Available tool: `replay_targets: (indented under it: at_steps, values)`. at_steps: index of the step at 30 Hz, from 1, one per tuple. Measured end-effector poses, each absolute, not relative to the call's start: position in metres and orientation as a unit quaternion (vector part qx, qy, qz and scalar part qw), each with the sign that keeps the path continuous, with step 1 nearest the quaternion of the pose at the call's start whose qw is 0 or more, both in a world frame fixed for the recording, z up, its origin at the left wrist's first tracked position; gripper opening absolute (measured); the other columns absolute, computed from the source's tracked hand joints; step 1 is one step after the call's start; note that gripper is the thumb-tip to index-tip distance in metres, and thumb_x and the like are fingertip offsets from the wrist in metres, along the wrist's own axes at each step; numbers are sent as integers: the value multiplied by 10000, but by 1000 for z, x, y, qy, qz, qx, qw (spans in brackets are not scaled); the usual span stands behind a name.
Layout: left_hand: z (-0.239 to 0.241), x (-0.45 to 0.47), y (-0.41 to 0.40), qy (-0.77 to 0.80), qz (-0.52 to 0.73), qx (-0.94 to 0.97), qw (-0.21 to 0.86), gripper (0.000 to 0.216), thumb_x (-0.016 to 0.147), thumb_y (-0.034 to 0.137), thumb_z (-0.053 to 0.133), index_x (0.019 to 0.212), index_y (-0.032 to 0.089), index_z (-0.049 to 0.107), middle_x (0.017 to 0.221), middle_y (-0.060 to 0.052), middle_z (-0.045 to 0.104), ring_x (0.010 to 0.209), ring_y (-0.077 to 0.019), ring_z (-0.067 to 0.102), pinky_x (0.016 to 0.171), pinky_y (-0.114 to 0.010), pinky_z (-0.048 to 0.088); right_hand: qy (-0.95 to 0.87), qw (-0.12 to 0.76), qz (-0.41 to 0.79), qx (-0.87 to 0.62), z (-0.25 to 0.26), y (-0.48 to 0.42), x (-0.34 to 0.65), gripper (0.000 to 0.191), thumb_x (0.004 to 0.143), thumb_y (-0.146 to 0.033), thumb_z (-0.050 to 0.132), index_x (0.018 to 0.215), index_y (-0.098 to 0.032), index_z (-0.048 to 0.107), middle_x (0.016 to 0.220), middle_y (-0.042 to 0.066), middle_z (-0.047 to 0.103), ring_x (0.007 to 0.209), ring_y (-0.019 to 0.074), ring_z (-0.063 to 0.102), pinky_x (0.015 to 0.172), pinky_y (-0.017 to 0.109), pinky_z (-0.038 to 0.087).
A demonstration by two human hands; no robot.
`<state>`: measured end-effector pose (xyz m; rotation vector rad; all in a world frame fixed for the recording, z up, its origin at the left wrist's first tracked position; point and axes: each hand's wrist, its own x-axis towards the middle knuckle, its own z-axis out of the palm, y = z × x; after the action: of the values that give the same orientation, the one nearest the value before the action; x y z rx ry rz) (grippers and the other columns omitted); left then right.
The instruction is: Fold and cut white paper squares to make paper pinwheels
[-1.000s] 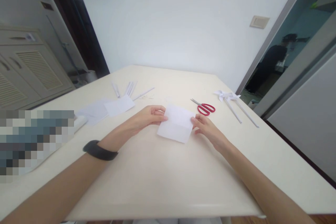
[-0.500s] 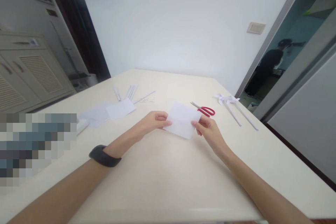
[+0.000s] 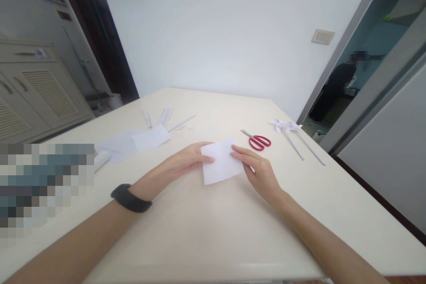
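A small white sheet of paper [image 3: 221,166] is held between my hands above the middle of the table. My left hand [image 3: 186,159] pinches its left edge, thumb on top and fingers underneath. At the right edge, my right hand [image 3: 261,168] has its fingers lying on the top face, with the thumb mostly hidden at the edge. Red-handled scissors [image 3: 259,142] lie just beyond my right hand. Two white paper pinwheels [image 3: 282,126] on paper sticks rest farther right. A black band sits on my left wrist.
More white sheets [image 3: 151,137] lie on the table's left side, with several rolled paper sticks [image 3: 165,116] behind them. Tiny paper scraps [image 3: 186,127] are scattered near one stick. A wall [image 3: 216,31] bounds the table's far edge. A person [image 3: 337,82] stands beyond the doorway at right.
The paper has turned and shifted slightly left and nearer to me. My right hand's fingers have moved from pinching its corner to lying over its top, uncovering the scissor handles.
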<state>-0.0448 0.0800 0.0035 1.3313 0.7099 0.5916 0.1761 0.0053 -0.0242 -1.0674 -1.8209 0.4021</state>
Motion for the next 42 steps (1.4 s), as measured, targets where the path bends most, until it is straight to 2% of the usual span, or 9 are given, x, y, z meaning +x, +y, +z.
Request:
replay_targets:
  at_steps: [3,5,7,11,15,18,23,32,42]
  values:
    - [1,-47,83,348,273,600,667,671,663,183,789,1281,188,528,1253,-121,650,1154,-289,605,992,-428,470,-728,493,183,-439,-21,6,175,454,826,-36,453,1117,-272,708,1353,43,595,1197,239,586,904,391,553]
    - [-2,-49,86,371,280,603,649,758,651,172,794,1335,173,467,1258,-136,643,1168,-300,592,996,-451,456,-703,515,203,-446,-19,7,175,454,878,-83,408,1226,-271,630,1406,56,540,1152,236,616,727,344,604]
    - [-4,-50,87,380,282,607,639,796,652,167,792,1362,161,433,1263,-147,637,1181,-306,579,997,-461,449,-674,533,228,-458,-18,9,176,442,936,-163,373,1346,-264,506,1421,90,516,1117,235,637,657,327,607]
    - [-3,-46,83,365,273,614,644,774,654,161,790,1350,150,452,1268,-148,634,1174,-302,583,981,-447,462,-644,523,289,-478,-21,14,177,474,928,-282,489,1393,-220,424,1255,135,651,1061,265,661,677,350,599]
    - [-2,-41,78,332,265,620,660,699,675,179,787,1316,179,508,1242,-114,660,1148,-274,607,958,-396,487,-649,486,338,-477,-28,13,173,350,874,-286,577,1212,-198,604,1058,91,740,927,278,697,686,348,570]
    - [-3,-38,75,317,264,621,667,619,696,221,784,1273,202,558,1234,-88,671,1131,-254,621,957,-368,496,-655,477,344,-475,-28,11,171,236,892,-299,530,1004,-176,698,949,65,742,834,265,693,655,326,539]
    - [-4,-37,71,317,231,619,680,435,709,296,781,1117,188,672,1154,-76,713,1071,-246,655,964,-364,501,-653,489,299,-495,-25,10,173,235,897,-292,506,909,-161,701,806,36,692,741,228,636,621,287,472]
    - [-7,-37,71,332,176,633,677,250,708,377,773,886,203,760,952,-55,771,967,-247,699,924,-359,530,-661,495,230,-514,-21,7,173,215,892,-273,522,771,-167,664,678,-11,582,623,154,497,564,248,358]
    - [-10,-40,75,375,145,636,659,303,752,424,731,869,145,750,926,-116,776,868,-211,736,802,-248,569,-608,549,276,-502,-23,13,180,211,872,-314,562,877,-160,705,726,17,651,672,198,597,575,268,422]
